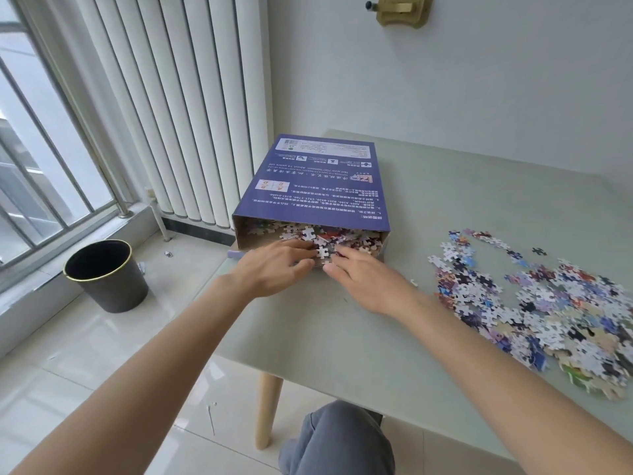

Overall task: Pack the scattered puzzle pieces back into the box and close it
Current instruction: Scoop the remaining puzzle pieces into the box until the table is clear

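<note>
A flat purple puzzle box [318,181] lies on the pale green table [342,337], its open end facing me at the table's left edge. Its mouth is crammed with puzzle pieces [318,236]. My left hand [274,267] and my right hand [364,277] both rest at that mouth, fingers stretched forward onto the pieces, pushing them in. A few pieces [323,253] sit between the fingertips at the opening. A big scatter of loose pieces [548,303] covers the table's right side. A purple flap [236,254] sticks out under the box's near left corner.
A black waste bin with a gold rim [106,275] stands on the tiled floor to the left. A white radiator [178,108] and a barred window fill the left wall. My knee in grey trousers [339,440] is under the table edge, beside a wooden leg [267,409].
</note>
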Available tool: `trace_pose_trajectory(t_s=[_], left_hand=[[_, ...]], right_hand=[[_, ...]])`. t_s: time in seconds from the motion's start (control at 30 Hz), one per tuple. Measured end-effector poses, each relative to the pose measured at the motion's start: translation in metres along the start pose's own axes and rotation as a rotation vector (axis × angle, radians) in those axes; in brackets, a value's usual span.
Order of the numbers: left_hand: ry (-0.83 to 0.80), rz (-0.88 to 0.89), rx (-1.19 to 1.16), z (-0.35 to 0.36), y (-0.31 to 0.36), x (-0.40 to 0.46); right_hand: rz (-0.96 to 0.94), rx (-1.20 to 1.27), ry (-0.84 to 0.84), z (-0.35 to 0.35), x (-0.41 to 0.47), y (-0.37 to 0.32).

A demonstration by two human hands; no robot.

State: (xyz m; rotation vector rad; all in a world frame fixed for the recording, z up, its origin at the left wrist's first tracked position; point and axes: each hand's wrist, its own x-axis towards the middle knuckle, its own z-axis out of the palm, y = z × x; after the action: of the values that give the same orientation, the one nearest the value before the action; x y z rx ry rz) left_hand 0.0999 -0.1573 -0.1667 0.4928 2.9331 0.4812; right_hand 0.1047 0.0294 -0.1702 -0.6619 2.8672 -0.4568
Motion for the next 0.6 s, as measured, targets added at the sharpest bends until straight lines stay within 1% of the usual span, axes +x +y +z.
trace_pose_trajectory(t_s=[0.1,0.2,0.27,0.33,0.37,0.4,0.5,0.53,0.6], left_hand=[[0.009,-0.077,0.0,-0.002,-0.002,0.019],[0.068,-0.081,-0.015,0.001,-0.001,0.028],[0.172,-0.074,-0.048,0.003,-0.004,0.024],[0.305,-0.068,-0.069,0.008,-0.01,0.015],[0.353,-0.074,-0.066,0.011,-0.014,0.01],[0.374,-0.089,-0.038,0.013,-0.016,0.006],[0.318,-0.156,0.062,0.013,-0.018,-0.002],[0.289,-0.174,0.065,0.011,-0.016,-0.003],[0.253,-0.195,0.054,0.01,-0.014,-0.003]], right_hand=[[0.066,0.003,-0.036,-0.003,0.029,0.001],[0.127,-0.018,-0.012,0.001,0.051,0.003],[0.126,-0.042,0.066,0.004,0.047,0.002],[0.074,-0.069,0.209,0.006,0.03,0.001],[0.032,-0.044,0.248,0.005,0.021,0.001],[-0.005,-0.006,0.229,0.004,0.012,0.0],[-0.047,0.026,0.014,0.006,0.002,-0.001],[-0.033,0.032,-0.014,0.007,0.006,0.001],[0.026,0.039,0.006,0.009,0.023,0.004]])
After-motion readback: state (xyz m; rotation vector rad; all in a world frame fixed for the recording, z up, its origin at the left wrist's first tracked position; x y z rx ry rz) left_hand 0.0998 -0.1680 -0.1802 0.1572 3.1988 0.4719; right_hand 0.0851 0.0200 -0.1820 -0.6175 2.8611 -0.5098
